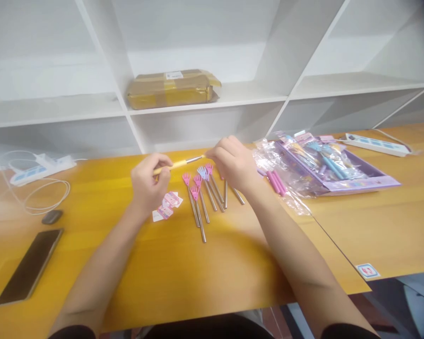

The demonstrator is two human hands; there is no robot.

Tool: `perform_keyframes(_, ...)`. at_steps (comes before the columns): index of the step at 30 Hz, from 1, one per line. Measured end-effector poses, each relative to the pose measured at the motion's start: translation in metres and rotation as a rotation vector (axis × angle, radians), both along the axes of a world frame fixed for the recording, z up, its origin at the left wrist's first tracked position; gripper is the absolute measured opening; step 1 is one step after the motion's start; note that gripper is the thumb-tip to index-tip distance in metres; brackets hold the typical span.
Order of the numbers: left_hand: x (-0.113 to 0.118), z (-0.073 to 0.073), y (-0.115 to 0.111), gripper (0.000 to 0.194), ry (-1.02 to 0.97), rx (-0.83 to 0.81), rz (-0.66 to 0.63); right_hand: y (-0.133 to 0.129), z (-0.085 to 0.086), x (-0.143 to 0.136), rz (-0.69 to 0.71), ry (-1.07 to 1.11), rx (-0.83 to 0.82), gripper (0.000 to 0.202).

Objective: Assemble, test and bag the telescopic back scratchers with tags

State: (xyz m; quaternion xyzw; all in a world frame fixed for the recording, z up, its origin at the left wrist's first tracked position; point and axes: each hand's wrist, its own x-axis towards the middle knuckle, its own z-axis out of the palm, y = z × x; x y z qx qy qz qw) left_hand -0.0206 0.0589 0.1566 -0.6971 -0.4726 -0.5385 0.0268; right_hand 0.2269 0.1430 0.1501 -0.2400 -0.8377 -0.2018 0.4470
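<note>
My left hand point(151, 180) is closed on the yellow handle point(176, 165) of a thin rod. The rod's metal part points right, to the pinched fingers of my right hand point(233, 162), which cover its far end. Below and between my hands lie several metal rods point(204, 207) with small hand-shaped heads, pink point(194, 192) and blue point(202, 173). Some rods are partly hidden behind my right hand. Pink and white cards point(167, 206) lie beside them, just below my left hand.
At the right sit pink handles point(277, 182), clear plastic bags point(297, 200), a purple box point(360, 184) of wrapped items and a power strip point(376, 144). Left are another power strip point(44, 170), a cable, a dark phone point(30, 266) and a small black case point(52, 216). A taped package point(173, 89) is shelved.
</note>
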Motion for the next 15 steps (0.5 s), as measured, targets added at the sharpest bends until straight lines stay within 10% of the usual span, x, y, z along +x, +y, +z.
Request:
perform_keyframes(6,-0.008,-0.003,0.014,0.018,0.09,-0.413,-0.047,0.014,0.0,0.01,-0.042,0.006,-0.068,0.02)
perform_keyframes(10,-0.007,-0.011,0.016,0.024,0.005,-0.724,-0.302,0.014,-0.001,0.009,0.01,0.048,-0.094,0.015)
perform_keyframes(15,0.014,-0.068,-0.019,0.037,-0.488,-1.06,-0.674,-0.003,-0.029,0.005,0.069,0.04,-0.213,0.016)
